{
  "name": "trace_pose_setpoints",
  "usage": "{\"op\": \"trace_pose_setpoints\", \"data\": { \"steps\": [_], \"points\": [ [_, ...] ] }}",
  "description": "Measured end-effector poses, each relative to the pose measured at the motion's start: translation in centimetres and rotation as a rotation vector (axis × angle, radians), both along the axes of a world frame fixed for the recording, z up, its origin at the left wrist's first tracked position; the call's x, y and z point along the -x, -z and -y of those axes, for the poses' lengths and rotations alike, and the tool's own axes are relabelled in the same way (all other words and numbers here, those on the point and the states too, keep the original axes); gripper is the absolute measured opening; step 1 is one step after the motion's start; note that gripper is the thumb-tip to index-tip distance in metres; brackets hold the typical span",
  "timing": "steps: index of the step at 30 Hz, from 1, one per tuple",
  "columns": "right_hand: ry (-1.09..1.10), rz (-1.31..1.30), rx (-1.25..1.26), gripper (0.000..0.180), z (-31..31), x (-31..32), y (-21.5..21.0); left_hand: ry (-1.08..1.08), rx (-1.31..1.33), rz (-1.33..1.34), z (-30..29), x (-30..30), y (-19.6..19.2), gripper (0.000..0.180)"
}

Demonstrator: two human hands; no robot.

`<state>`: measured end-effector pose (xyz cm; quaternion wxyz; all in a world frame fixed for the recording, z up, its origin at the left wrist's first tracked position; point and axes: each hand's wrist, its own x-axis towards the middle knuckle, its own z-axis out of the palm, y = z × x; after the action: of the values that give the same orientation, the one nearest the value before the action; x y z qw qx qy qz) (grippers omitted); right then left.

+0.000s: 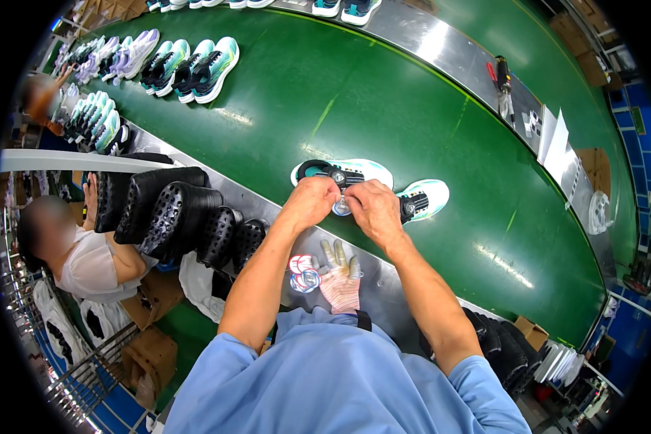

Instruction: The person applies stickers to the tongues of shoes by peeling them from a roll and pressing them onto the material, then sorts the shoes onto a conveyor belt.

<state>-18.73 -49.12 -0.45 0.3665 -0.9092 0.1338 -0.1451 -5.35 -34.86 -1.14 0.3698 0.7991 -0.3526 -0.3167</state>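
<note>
My left hand (312, 202) and my right hand (374, 210) meet at the near side of a white and teal sneaker (375, 172) with dark laces. Fingers of both are closed in a pinch on a small round tag (341, 208) between them; how it joins the shoe, if at all, is hidden. Just beyond my right hand lies a second sneaker (430, 197) on its side, pale mint with black lacing, partly covered by that hand. Below my wrists, on the metal ledge, rest a striped work glove (340, 286) and several round tags (303, 281) in red, white and blue.
Pairs of finished-looking sneakers (217, 69) stand far left on the green belt (304, 79). Black perforated moulds (177, 217) line the ledge at left, near another person (94, 253). A cutter-like tool (503, 83) and white sheets (555, 141) lie on the far metal rail.
</note>
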Motion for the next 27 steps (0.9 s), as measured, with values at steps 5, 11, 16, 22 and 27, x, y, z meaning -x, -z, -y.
{"op": "trace_pose_setpoints", "data": {
  "steps": [5, 11, 16, 22, 27],
  "points": [
    [0.095, 0.158, -0.074, 0.011, 0.1, -0.6, -0.7, -0.002, 0.127, 0.230, 0.0, -0.2, -0.9, 0.012],
    [0.236, -0.004, -0.747, 0.012, -0.8, -0.6, 0.8, -0.124, 0.184, -0.231, 0.5, -0.1, -1.7, 0.013],
    [0.316, -0.003, -0.966, 0.011, -1.6, -1.1, 0.9, -0.184, 0.210, -0.153, -0.3, 0.3, -0.8, 0.013],
    [0.364, 0.022, -1.203, 0.017, -2.3, -1.8, 1.3, -0.274, 0.105, -0.389, -0.2, -0.1, -0.4, 0.010],
    [0.356, 0.016, -1.203, 0.019, -2.3, -2.3, 1.7, -0.280, 0.064, -0.339, -0.2, -0.5, -0.3, 0.010]
  ]
}}
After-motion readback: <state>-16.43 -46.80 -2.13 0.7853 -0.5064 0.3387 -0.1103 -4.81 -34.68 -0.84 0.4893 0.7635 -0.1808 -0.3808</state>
